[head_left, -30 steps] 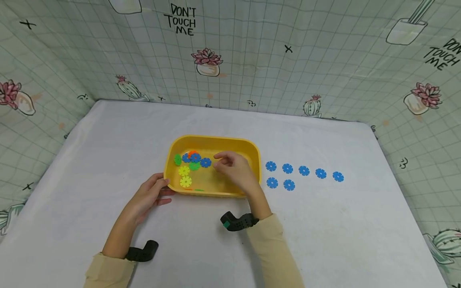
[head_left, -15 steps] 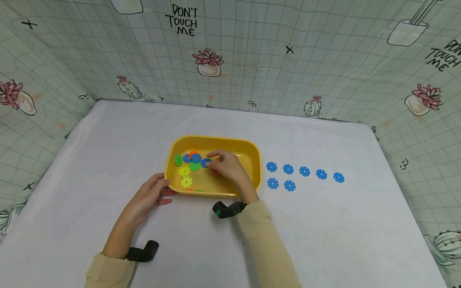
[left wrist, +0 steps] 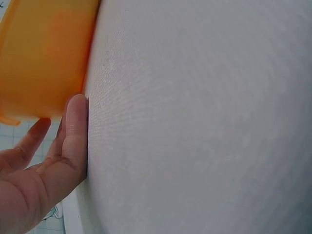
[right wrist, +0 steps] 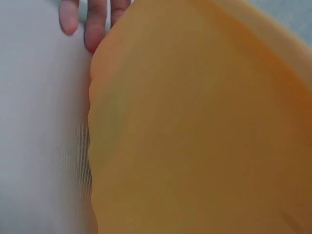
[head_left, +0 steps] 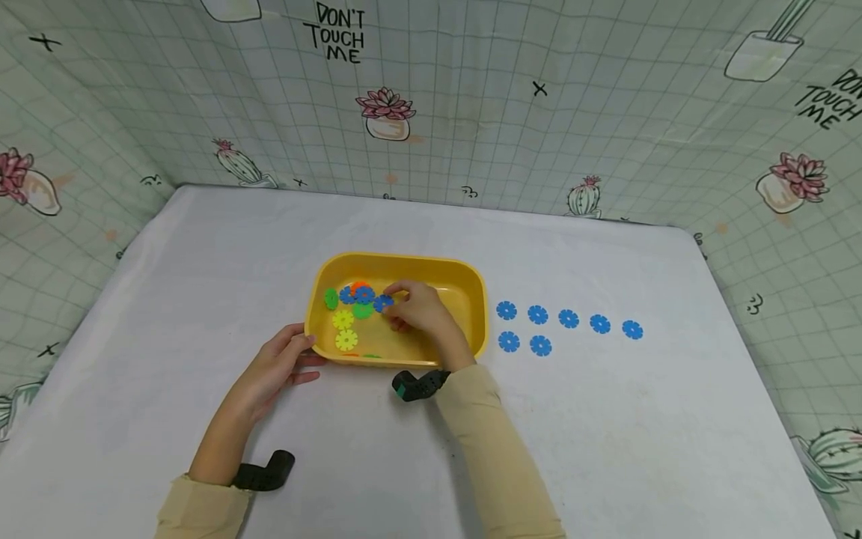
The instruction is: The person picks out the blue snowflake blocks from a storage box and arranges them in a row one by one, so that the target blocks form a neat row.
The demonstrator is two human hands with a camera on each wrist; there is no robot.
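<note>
In the head view, a yellow tray (head_left: 431,362) holds flower-shaped plastic discs in blue, green, yellow and orange, bunched on its left side. My right hand (head_left: 426,311) reaches into it, thumb and index finger pinching the right edge of a blue disc (head_left: 381,303). At the tray's left front corner, my left hand (head_left: 276,367) rests against the wall with its fingers mostly straight. The left wrist view has that hand's fingers (left wrist: 74,124) lying along the table and touching the tray (left wrist: 44,53). The tray's outside fills much of the right wrist view, hiding the right hand's pinch.
Right of the tray, several blue discs lie in two rows on the white tabletop, among them one blue disc (head_left: 540,345) ending the nearer row. A patterned curtain (head_left: 465,112) hangs behind and beside the table.
My right hand has moved left inside the tray, from bare tray floor to the blue disc, and closed its fingertips on it. My left hand has stayed at the corner.
</note>
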